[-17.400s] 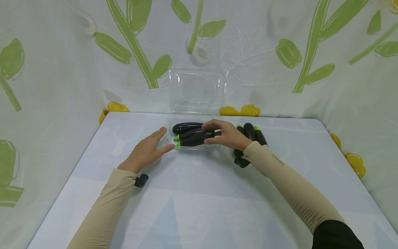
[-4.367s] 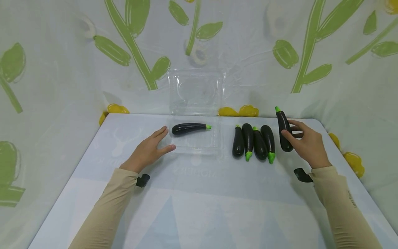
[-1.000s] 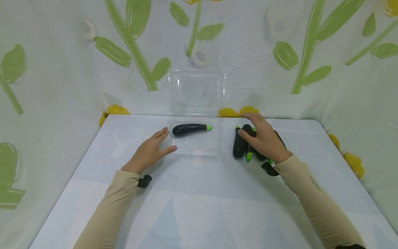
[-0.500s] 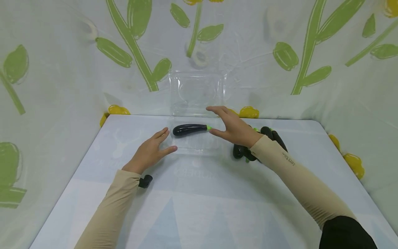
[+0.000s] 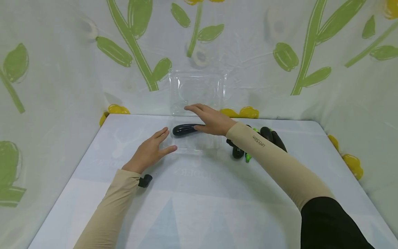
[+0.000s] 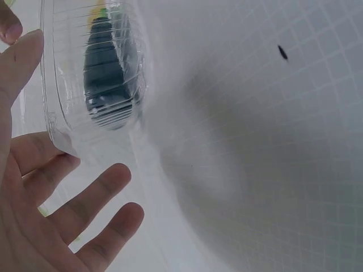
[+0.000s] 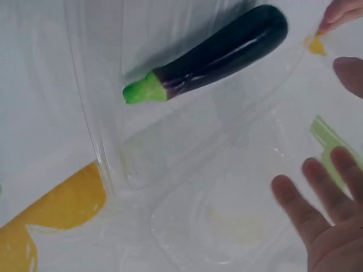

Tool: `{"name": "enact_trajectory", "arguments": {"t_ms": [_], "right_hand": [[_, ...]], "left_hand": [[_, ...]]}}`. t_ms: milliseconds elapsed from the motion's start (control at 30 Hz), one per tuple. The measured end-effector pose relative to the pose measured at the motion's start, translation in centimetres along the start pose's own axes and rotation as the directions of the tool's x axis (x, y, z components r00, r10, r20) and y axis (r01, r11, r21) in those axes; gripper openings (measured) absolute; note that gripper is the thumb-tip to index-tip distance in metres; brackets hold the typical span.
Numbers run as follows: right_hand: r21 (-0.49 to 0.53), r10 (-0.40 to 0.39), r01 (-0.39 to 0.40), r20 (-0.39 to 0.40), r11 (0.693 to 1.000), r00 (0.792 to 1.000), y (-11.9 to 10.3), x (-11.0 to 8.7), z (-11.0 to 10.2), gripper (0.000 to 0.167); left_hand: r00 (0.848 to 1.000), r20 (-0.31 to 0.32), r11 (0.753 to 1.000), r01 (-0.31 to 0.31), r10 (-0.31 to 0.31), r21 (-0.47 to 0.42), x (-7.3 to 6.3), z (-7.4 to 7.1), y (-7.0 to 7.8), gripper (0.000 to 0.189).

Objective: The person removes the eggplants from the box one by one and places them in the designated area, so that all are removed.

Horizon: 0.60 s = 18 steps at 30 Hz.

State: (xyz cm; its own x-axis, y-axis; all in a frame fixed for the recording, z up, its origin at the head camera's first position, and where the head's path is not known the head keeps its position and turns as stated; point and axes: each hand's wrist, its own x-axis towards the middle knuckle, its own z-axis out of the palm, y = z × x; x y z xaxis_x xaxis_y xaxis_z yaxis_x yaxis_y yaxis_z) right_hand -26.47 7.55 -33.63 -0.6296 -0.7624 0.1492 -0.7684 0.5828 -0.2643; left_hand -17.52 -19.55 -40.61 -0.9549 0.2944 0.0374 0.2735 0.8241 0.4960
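Observation:
A single glossy dark eggplant [image 5: 184,130] with a green stem end [image 7: 144,90] lies in the base of a clear plastic clamshell box [image 5: 196,150]. Its lid [image 5: 199,81] stands raised behind it. My left hand [image 5: 147,152] rests at the box's left side, fingers spread, with fingertips right at the rim in the left wrist view. Above the box is my right hand [image 5: 214,121], fingers extended and nothing in its grasp; the head view shows it covering the eggplant's stem end. To the right, several more eggplants [image 5: 278,140] lie in a row, partly hidden behind my right sleeve.
The box stands at the back edge of a pale printed table [image 5: 186,207]. Right behind it hangs a whitish curtain [image 5: 248,69] with green leaves and yellow flowers, which also closes in both sides.
Earlier, several eggplants lay in the box; now one does, others in the row. My right hand set an eggplant at the row's right end, then moved left over the box. My left hand stayed.

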Motion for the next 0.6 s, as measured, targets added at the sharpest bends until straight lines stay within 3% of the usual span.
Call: {"name": "enact_trajectory", "arguments": {"t_ms": [233, 600], "right_hand": [[-0.013, -0.008, 0.009, 0.069, 1.0, 0.998, -0.4, 2.4, 1.2, 0.073], [-0.081, 0.087, -0.07, 0.219, 0.994, 0.972, -0.9, 3.9, 4.0, 0.073]], "left_hand": [[1.0, -0.001, 1.0, -0.002, 0.002, 0.001, 0.0, 0.0, -0.1, 0.086], [1.0, 0.004, 1.0, -0.004, 0.004, -0.001, 0.0, 0.0, -0.1, 0.086]]}}
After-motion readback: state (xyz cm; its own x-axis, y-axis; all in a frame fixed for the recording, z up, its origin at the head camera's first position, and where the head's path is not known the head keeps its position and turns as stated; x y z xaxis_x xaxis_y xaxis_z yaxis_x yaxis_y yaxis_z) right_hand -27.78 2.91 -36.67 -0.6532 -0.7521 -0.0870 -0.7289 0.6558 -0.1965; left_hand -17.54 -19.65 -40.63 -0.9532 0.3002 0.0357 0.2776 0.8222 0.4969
